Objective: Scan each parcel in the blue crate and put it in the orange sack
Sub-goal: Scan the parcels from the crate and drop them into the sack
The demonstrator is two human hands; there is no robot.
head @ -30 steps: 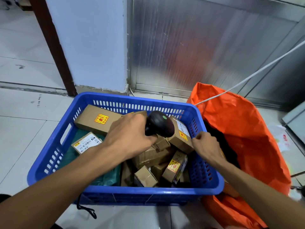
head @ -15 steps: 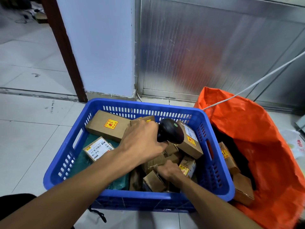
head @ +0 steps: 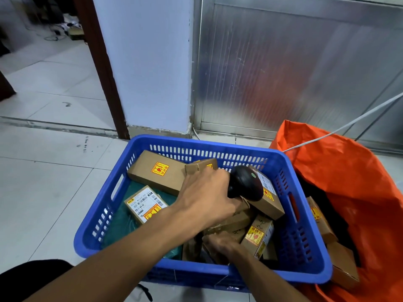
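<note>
The blue crate (head: 196, 142) stands on the floor with several cardboard parcels in it, among them a long box (head: 152, 173) and a labelled box (head: 145, 203) lying on a green bag (head: 122, 223). Over the crate's middle, my left hand (head: 207, 197) grips a black scanner (head: 245, 183). My right hand (head: 220, 247) is down at the crate's front, fingers curled on a small cardboard parcel that it mostly hides. To the right of the crate the orange sack (head: 349, 182) stands open with brown parcels (head: 342, 267) inside.
A white pillar (head: 144, 73) and a ribbed metal panel (head: 283, 73) rise just behind the crate. A white cord (head: 349, 123) runs across the sack's top edge. Tiled floor (head: 43, 182) spreads to the left, past a dark door frame (head: 102, 73).
My right hand left the crate's right rim, dropped into the front of the crate and closed on a small parcel. My left hand kept holding the scanner over the crate.
</note>
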